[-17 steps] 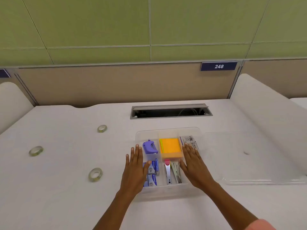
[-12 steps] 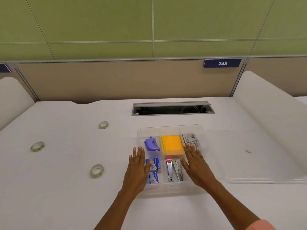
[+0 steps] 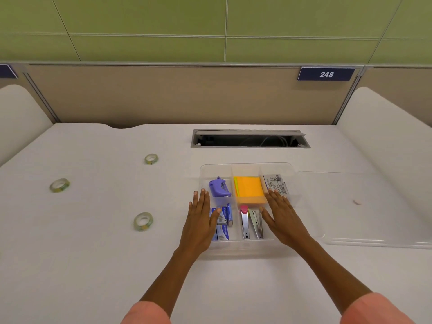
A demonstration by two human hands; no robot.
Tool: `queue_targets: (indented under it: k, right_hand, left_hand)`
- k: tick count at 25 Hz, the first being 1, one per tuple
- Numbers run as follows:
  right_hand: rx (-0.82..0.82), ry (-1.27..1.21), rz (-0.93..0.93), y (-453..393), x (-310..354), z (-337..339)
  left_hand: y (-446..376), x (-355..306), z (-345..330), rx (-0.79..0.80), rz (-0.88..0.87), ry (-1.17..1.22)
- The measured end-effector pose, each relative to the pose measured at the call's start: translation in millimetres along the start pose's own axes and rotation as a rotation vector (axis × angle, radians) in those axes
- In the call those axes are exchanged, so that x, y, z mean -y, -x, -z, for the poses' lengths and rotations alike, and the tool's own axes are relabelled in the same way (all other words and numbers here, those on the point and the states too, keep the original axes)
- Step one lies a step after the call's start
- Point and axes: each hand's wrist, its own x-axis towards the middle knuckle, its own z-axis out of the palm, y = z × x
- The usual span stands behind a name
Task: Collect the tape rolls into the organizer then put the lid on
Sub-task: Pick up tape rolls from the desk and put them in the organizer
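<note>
A clear plastic organizer (image 3: 247,166) sits in the middle of the white desk, with a purple tool, orange sticky notes, staple boxes and staplers in its compartments. My left hand (image 3: 201,220) lies flat and open over its left side. My right hand (image 3: 281,216) lies flat and open over its right side. Three tape rolls rest on the desk to the left: one nearest (image 3: 143,221), one far left (image 3: 59,185), one further back (image 3: 151,159). The clear lid (image 3: 364,206) lies flat on the desk right of the organizer.
An open cable slot (image 3: 250,139) is set into the desk behind the organizer. A tan partition with a "248" sign (image 3: 326,74) stands at the back. White side panels (image 3: 383,136) rise at both sides of the desk.
The view has tilted down a little, showing more of my arms and sleeves. Both hands stay flat over the organizer; the tape rolls and lid have not moved.
</note>
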Motion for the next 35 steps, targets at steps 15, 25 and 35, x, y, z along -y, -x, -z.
queue_targets:
  k: [15, 25, 35]
  right_hand:
    - [-0.022, -0.375, 0.382, -41.6, 210.7, -61.6]
    - [0.173, -0.302, 0.378, -49.8, 246.9, -124.3]
    - [0.075, -0.333, 0.341, -45.2, 240.3, -115.8]
  left_hand:
    - [75.5, 118.0, 60.1, -0.277, 0.249, 0.123]
    - [93.1, 165.6, 91.6, -0.283, 0.335, 0.126]
    - [87.2, 138.9, 87.3, -0.246, 0.301, 0.167]
